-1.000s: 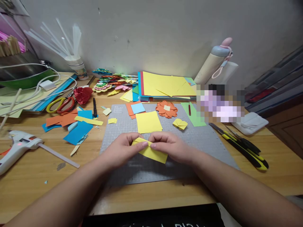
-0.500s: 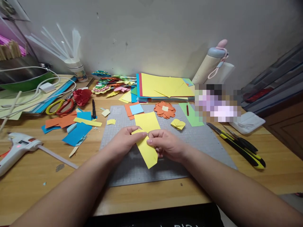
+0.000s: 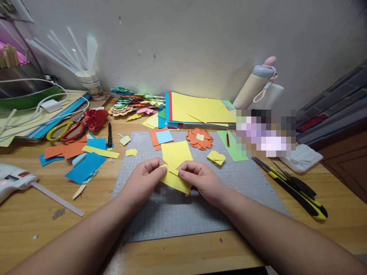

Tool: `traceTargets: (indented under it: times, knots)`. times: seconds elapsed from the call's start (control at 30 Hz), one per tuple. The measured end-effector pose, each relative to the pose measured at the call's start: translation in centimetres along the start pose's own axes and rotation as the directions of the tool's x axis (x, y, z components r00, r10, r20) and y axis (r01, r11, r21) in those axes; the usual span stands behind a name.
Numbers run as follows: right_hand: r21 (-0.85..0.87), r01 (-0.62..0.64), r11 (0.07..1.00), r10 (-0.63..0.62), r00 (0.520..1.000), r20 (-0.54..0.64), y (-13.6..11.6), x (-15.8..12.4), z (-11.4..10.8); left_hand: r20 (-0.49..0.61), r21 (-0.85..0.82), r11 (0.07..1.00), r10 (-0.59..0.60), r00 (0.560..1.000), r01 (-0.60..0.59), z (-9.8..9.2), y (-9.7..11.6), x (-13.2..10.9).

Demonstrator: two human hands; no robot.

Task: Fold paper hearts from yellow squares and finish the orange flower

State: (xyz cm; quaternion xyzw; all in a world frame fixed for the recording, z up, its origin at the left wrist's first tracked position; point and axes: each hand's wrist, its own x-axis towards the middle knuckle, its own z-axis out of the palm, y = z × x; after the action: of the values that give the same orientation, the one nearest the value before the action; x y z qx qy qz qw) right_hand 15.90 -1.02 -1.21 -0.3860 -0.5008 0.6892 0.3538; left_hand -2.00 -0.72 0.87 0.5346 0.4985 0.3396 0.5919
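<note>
Between my two hands is a piece of yellow paper (image 3: pixel 177 182) with a narrow fold along its upper edge. My left hand (image 3: pixel 149 173) pinches its left end between thumb and fingers. On the right end, my right hand (image 3: pixel 199 175) is closed the same way. Just beyond lies a yellow paper sheet (image 3: pixel 177 151) on the grey cutting mat (image 3: pixel 160 221). An orange paper flower (image 3: pixel 200 139) with a pale square centre is behind it, and a folded yellow paper piece (image 3: pixel 216 157) sits to the right.
A glue gun (image 3: pixel 17 181), scissors (image 3: pixel 69 130) and paper scraps (image 3: pixel 86 168) lie to the left. Stacked coloured paper (image 3: pixel 200 107) and paper flowers (image 3: pixel 126 109) line the wall. Rightward are a utility knife (image 3: pixel 298 194), a bottle (image 3: pixel 254 84) and a white case (image 3: pixel 304 158).
The held yellow paper has turned from lengthwise to more crosswise, and a narrow folded strip now shows along its top. My hands have moved farther apart, toward its ends. The view has shifted slightly.
</note>
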Motion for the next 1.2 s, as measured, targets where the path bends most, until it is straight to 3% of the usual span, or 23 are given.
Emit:
traceTargets:
  times: [0.17, 0.3, 0.43, 0.8, 0.97, 1.2]
  knots:
    - [-0.013, -0.023, 1.0, 0.024, 0.999, 0.044, 0.31, -0.1, -0.09, 0.081, -0.007, 1.0, -0.017, 0.997, 0.017, 0.09, 0.34, -0.14]
    - [-0.082, 0.053, 0.995, -0.049, 0.998, 0.048, 0.62, -0.07, -0.26, 0.047, 0.038, 0.999, -0.032, 0.998, 0.03, 0.01, 0.28, -0.04]
    - [-0.112, 0.05, 0.992, -0.042, 0.997, 0.07, 1.03, -0.14, -0.22, 0.068, -0.041, 0.997, -0.062, 0.996, 0.065, 0.01, 0.01, 0.07]
    - [-0.215, 0.104, 0.971, -0.111, 0.994, -0.021, 0.54, -0.21, 0.14, 0.064, -0.105, 0.992, -0.058, 0.996, 0.064, -0.21, -0.45, 0.25]
    - [-0.286, 0.101, 0.953, -0.129, 0.988, -0.083, 0.51, -0.2, -0.01, 0.061, -0.021, 0.999, -0.032, 0.998, 0.034, -0.12, -0.32, 0.17]
    - [-0.209, 0.0, 0.978, -0.028, 0.991, -0.128, 0.41, -0.07, -0.03, 0.044, 0.104, 0.995, 0.009, 0.999, -0.014, 0.02, -0.22, -0.02]
